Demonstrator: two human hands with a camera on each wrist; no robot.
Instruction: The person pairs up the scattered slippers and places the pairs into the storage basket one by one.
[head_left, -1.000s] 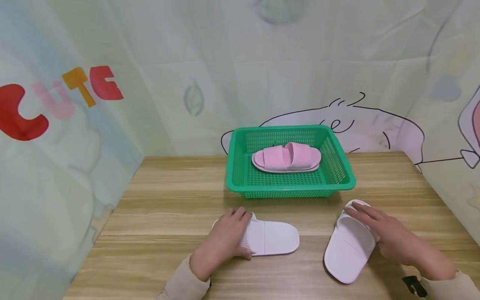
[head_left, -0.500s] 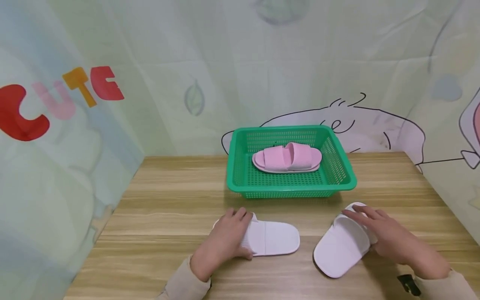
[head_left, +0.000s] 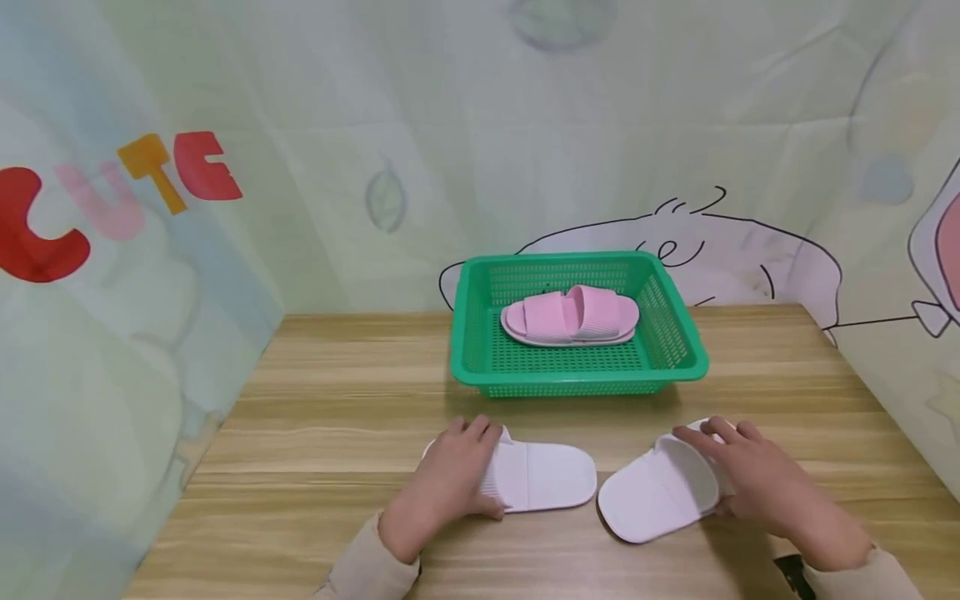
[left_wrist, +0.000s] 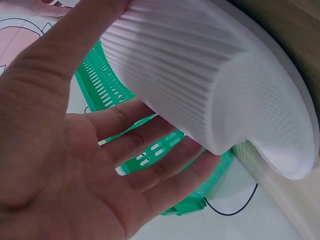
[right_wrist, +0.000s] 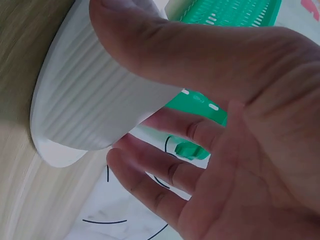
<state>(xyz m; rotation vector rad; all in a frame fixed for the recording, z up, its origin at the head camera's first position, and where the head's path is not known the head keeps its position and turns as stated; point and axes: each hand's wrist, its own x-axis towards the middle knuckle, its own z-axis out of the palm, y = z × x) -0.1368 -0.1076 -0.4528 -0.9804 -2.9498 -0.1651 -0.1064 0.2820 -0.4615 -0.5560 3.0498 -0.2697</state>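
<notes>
Two white slide slippers lie on the wooden table with their heel ends facing each other. My left hand [head_left: 452, 479] grips the left slipper [head_left: 555, 477] across its ribbed strap [left_wrist: 170, 60], thumb on the near side and fingers on the far side. The right slipper [head_left: 648, 496] slants, its heel toward the left one and close to it. Its strap [right_wrist: 105, 85] is held between the thumb and fingers of my right hand [head_left: 765, 479]. The toe ends are partly hidden under the hands in the head view.
Behind the slippers stands a green plastic basket [head_left: 577, 388] with a pair of pink slippers [head_left: 570, 317] inside. The wooden table [head_left: 337, 400] reaches back to a printed cloth backdrop [head_left: 337, 167], which also rises along both sides.
My right hand has turned the right slipper, swinging its heel leftward toward the other slipper, and has shifted slightly left. The left hand and its slipper have stayed in place.
</notes>
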